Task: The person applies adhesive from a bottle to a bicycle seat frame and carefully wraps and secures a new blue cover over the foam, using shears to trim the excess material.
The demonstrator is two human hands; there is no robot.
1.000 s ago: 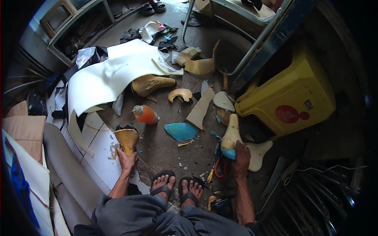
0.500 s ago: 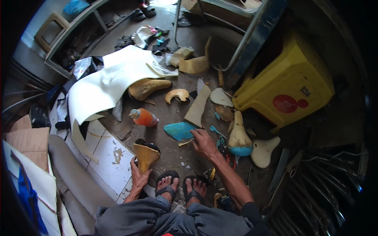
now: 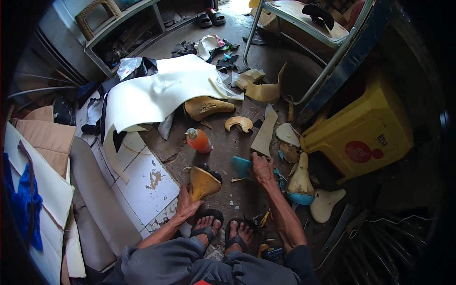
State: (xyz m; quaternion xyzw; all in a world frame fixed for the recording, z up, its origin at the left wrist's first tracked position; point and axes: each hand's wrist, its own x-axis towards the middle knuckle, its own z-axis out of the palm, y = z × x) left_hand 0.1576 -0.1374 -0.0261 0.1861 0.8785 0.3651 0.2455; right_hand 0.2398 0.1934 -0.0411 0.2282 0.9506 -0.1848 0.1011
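Note:
My left hand (image 3: 187, 206) is closed round a yellow foam saddle (image 3: 204, 185) with a black base, held low left of centre. My right hand (image 3: 262, 168) pinches a turquoise sheet piece (image 3: 241, 165) just below a long cream foam offcut (image 3: 264, 133). Beside that arm lie a cream saddle with a blue end (image 3: 300, 183) and a flat cream saddle-shaped piece (image 3: 325, 204). An orange bottle (image 3: 199, 141) stands between the hands and the white foam sheet (image 3: 156, 97).
A yellow plastic stool (image 3: 384, 123) lies tipped at the right, below a metal-framed chair (image 3: 308, 19). Grey padded panels (image 3: 102, 199) and cardboard (image 3: 45, 147) lie at the left, near white tiles (image 3: 142, 175). A person's feet in dark clogs (image 3: 211, 20) are at the back.
My right hand left the blue-ended saddle, reached inward and took the turquoise piece, which has shifted. My left hand raised the yellow saddle slightly and brought it inward. The view has shifted.

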